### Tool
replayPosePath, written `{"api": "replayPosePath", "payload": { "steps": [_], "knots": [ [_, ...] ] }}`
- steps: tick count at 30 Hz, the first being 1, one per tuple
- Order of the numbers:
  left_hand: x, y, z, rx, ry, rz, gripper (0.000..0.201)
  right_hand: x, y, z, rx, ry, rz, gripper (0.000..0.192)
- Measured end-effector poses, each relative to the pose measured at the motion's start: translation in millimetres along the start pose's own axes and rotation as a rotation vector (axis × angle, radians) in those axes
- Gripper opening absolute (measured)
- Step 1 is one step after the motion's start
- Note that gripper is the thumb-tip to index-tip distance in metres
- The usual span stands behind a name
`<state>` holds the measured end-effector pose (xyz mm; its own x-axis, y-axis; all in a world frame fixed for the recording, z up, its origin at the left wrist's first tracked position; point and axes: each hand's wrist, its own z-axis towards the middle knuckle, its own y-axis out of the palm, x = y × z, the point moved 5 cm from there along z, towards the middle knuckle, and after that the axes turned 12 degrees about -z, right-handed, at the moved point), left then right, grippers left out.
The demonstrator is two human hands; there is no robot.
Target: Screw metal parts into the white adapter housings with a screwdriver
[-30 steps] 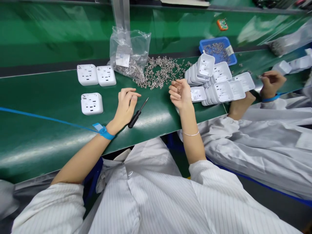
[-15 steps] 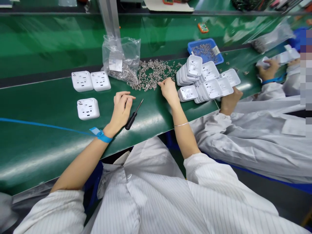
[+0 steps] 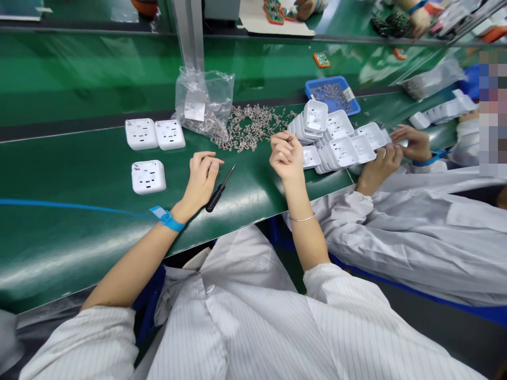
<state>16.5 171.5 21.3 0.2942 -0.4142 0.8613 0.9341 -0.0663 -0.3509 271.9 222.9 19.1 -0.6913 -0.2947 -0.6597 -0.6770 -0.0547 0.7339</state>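
My left hand point(image 3: 202, 177) rests on the green bench with its fingers loosely stretched, holding nothing. Beside it lies a black-handled screwdriver point(image 3: 216, 196), not touched. My right hand point(image 3: 287, 155) is raised with its fingers curled in a pinch; a small metal piece point(image 3: 291, 138) shows at the fingertips. Behind and left of it spreads a heap of small metal pieces point(image 3: 253, 124). To its right, stacked white plastic housings point(image 3: 343, 151) stand open side up, partly hidden by the hand. Several white socket housings point(image 3: 148, 177) sit left of my left hand.
A clear bag of metal pieces point(image 3: 204, 113) leans by a metal post point(image 3: 189, 37). A blue tray point(image 3: 312, 84) holds more pieces. At right, a co-worker's hands point(image 3: 380, 168) are at the housings. A blue wrist-strap cord point(image 3: 79, 205) runs left across the bench point(image 3: 71, 248).
My right hand has lifted off the heap, moved right and turned upward with a small metal piece. My left hand stays put. The co-worker's far hand has come in to the housings.
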Motion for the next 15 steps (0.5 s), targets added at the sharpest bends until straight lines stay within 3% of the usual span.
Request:
{"api": "replayPosePath", "payload": {
  "steps": [3, 6, 11, 15],
  "knots": [
    [-0.3, -0.5, 0.3, 0.006, 0.005, -0.001, 0.056, 2.7, 0.8, 6.2, 0.036, 0.081, -0.2, 0.022],
    [-0.5, -0.6, 0.3, 0.008, 0.001, 0.003, 0.057, 4.1, -9.3, 15.0, 0.242, 0.095, -0.534, 0.022],
    [-0.5, 0.2, 0.2, -0.001, 0.003, 0.001, 0.056, -5.1, -22.4, 20.8, 0.591, -0.165, -1.206, 0.025],
    [-1.3, 0.2, 0.5, -0.002, 0.003, -0.001, 0.055, -9.4, -19.7, 23.6, 0.72, -0.283, -1.558, 0.017]
  ]
}}
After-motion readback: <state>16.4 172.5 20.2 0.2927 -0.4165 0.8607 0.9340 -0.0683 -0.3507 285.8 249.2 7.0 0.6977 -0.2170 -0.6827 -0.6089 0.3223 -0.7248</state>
